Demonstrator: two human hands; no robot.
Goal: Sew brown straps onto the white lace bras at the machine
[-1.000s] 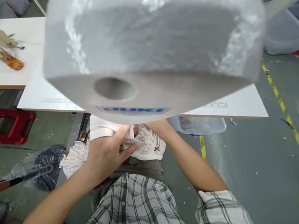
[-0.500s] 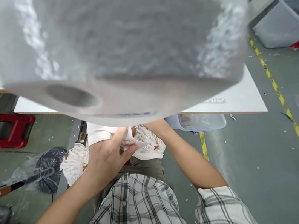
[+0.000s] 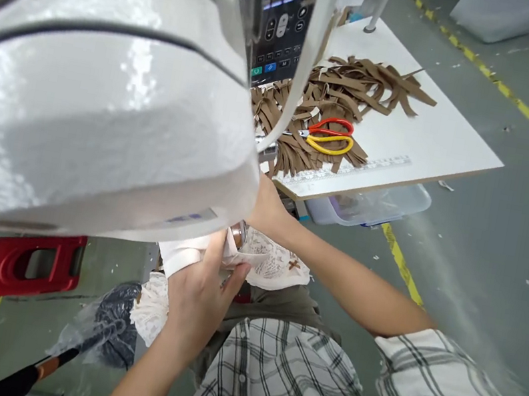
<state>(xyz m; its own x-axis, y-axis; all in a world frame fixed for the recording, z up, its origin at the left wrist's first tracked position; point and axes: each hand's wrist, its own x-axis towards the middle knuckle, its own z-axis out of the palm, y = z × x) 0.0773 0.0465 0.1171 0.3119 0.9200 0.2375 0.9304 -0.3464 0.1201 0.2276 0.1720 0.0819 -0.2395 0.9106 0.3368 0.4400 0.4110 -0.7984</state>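
A white sewing machine head (image 3: 156,119) fills the upper left of the view, close to the camera. Below its edge lies a white lace garment (image 3: 278,264) with a small brown bow, spread across my lap and the machine's bed. My left hand (image 3: 199,299) holds the garment's smooth white fabric, thumb and fingers closed on it. My right hand (image 3: 266,205) reaches in beside the machine head, which hides its fingers. A shiny metal machine part (image 3: 239,234) shows between the two hands. More white ruffled lace (image 3: 152,304) hangs left of my left wrist.
On the white tabletop (image 3: 457,139) lie many brown fabric strips (image 3: 364,86) and red-and-yellow-handled scissors (image 3: 330,135). A control panel (image 3: 280,25) stands behind the machine head. Beneath the table is a clear plastic bin (image 3: 375,203). A red stool (image 3: 9,267) stands at left.
The view has swung, so the machine head sits further left and the strips, scissors and control panel now show. My left hand keeps its hold on the garment, and my right arm stays extended.
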